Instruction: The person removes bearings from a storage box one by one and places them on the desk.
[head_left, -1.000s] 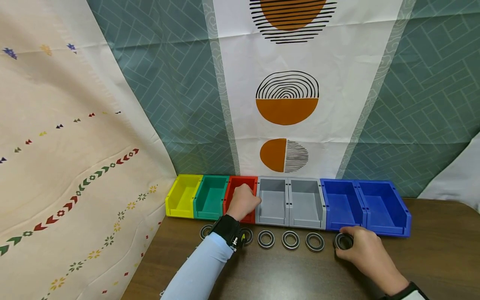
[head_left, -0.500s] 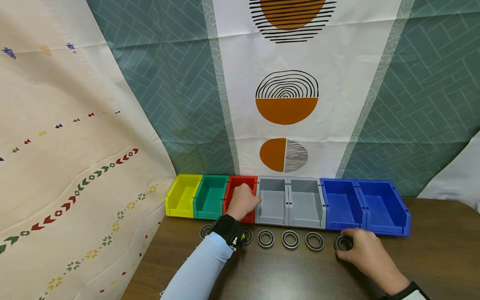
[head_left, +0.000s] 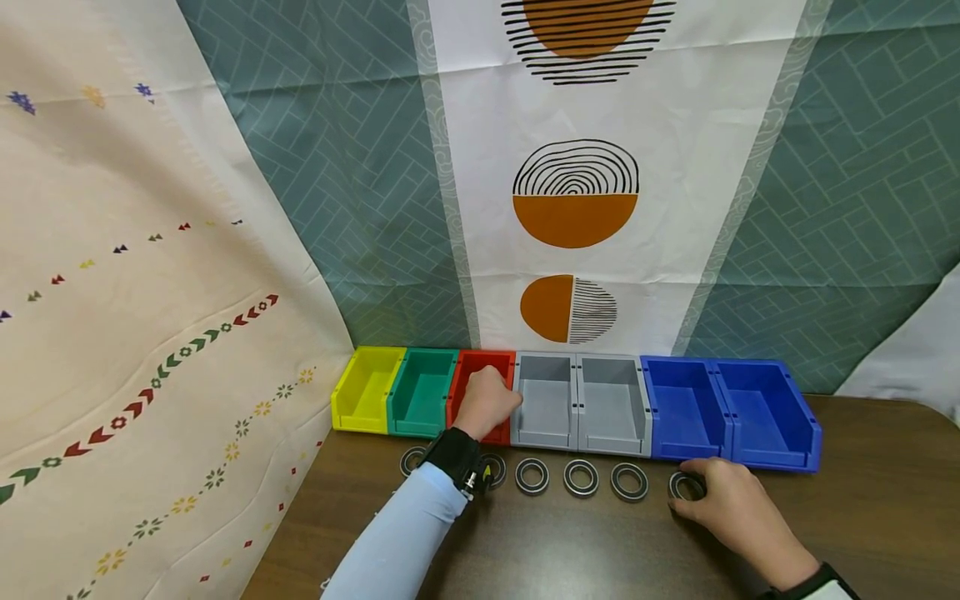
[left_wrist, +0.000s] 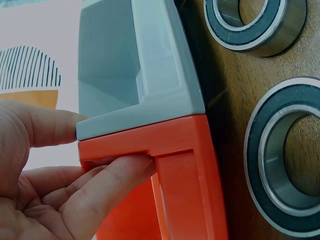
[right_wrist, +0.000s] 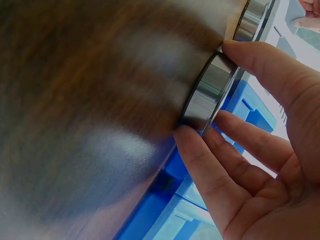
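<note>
My left hand reaches to the red bin. In the left wrist view its thumb and fingers pinch the adjoining side walls of the red bin and the left grey bin. My right hand holds a ball bearing by its rim between thumb and fingers, at the right end of a row of bearings. In the head view this bearing is partly covered by the hand. Other bearings, such as this bearing, lie flat on the table in front of the bins. My left wrist partly hides some of them.
The bins stand side by side at the back: a yellow bin, a green bin, red, two grey, and two blue bins, the last blue bin at right. Printed cloth hangs behind them. The brown table extends in front.
My right hand and the bearing have shifted very slightly toward me, and the bearing looks flatter than before. The left hand stays in place.
</note>
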